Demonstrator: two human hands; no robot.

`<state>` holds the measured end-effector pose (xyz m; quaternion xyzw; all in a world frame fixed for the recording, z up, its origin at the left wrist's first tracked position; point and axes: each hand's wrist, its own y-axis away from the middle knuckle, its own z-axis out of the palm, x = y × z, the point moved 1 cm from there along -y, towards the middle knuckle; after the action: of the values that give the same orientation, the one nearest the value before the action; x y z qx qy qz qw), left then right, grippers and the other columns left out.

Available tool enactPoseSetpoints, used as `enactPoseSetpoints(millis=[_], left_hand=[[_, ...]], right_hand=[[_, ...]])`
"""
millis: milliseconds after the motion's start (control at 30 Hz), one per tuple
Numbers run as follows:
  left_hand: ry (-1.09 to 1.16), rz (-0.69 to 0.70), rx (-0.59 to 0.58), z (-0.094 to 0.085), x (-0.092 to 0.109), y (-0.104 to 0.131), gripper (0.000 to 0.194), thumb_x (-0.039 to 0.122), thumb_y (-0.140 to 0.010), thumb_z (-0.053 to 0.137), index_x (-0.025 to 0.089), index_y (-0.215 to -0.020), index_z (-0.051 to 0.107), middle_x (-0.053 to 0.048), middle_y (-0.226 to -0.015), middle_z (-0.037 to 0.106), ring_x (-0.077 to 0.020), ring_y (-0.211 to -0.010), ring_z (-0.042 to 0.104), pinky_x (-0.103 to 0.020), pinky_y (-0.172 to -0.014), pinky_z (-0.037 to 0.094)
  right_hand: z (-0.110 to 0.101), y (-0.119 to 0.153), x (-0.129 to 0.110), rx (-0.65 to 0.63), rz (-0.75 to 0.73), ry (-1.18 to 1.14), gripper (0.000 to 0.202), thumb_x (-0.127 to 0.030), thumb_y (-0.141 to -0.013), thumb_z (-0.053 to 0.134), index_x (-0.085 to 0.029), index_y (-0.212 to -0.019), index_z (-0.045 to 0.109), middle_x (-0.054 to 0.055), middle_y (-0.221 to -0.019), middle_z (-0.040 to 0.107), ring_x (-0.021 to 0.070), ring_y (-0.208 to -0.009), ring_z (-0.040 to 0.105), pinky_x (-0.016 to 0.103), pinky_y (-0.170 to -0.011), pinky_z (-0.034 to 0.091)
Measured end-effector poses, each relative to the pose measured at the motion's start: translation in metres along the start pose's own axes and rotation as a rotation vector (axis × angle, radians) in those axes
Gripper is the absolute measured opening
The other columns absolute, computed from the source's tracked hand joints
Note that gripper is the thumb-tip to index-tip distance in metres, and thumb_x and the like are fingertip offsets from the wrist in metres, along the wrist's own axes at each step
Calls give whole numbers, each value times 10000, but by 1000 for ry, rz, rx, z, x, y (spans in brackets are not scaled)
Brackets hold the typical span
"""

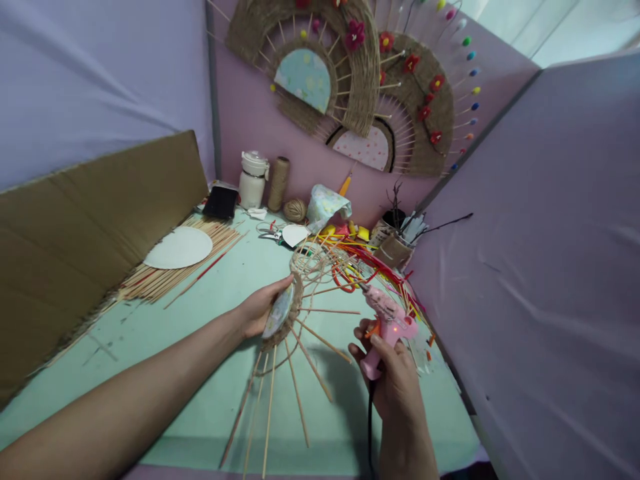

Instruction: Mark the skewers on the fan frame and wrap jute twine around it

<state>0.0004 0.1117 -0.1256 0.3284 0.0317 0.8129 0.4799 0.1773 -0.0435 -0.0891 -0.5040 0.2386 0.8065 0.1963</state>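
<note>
My left hand (261, 308) grips the flat side of a small half-round piece (281, 312) with a patterned cloth centre and a twine-wrapped rim. Thin wooden sticks (313, 365) fan out from that rim toward me and to the right, and a loop of twine runs across them. In my right hand (395, 373) is a pink hot glue gun (386, 317), its fingers wrapped around the handle near the orange trigger. A small light glows on the gun's body. Its nozzle points up and left, apart from the half-round piece, and a black cord hangs below.
A cardboard sheet (100, 220) stands at the left beside wooden sticks and a white oval (180, 248). Along the back are a white jar (253, 181), a twine spool (279, 185), pruning shears (273, 235) and coloured pipe cleaners (383, 267). Finished fan-shaped decorations (363, 80) hang on the wall.
</note>
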Motion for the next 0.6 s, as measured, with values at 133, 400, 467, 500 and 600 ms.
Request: enactPoseSetpoints(millis=[133, 400, 467, 500, 600], left_hand=[[25, 12, 7, 2, 2, 1, 308, 328, -937, 460, 116, -790, 628, -66, -610, 673, -156, -495, 646, -236, -493, 531], [75, 77, 22, -2, 7, -2, 281, 321, -930, 472, 126, -800, 626, -54, -602, 668, -147, -483, 639, -229, -499, 527], [81, 78, 19, -4, 7, -4, 287, 338, -925, 477, 130, -789, 620, -48, -580, 654, -146, -466, 628, -228, -481, 518], [83, 77, 15, -4, 7, -4, 292, 347, -923, 479, 132, -782, 616, -43, -566, 644, -145, -455, 620, -227, -471, 513], [84, 73, 8, -3, 8, -3, 303, 363, -921, 478, 135, -769, 608, -37, -552, 632, -143, -437, 607, -225, -442, 496]], right_hand=[[18, -10, 5, -201, -75, -18, 324, -289, -678, 799, -216, -956, 648, 18, -921, 629, 113, -726, 571, 193, -518, 455], [44, -22, 20, -325, -71, 3, 348, -509, -830, 632, -180, -943, 630, 8, -724, 603, 84, -561, 491, 183, -445, 374], [47, -21, 23, -332, -66, 15, 378, -538, -824, 625, -176, -935, 627, 5, -710, 599, 87, -563, 494, 184, -448, 374], [49, -21, 25, -330, -62, 20, 390, -550, -820, 624, -175, -926, 625, 2, -699, 594, 86, -557, 493, 185, -449, 375], [51, -19, 28, -308, -49, 46, 417, -579, -810, 619, -173, -902, 615, -3, -682, 589, 86, -544, 496, 190, -453, 385]])
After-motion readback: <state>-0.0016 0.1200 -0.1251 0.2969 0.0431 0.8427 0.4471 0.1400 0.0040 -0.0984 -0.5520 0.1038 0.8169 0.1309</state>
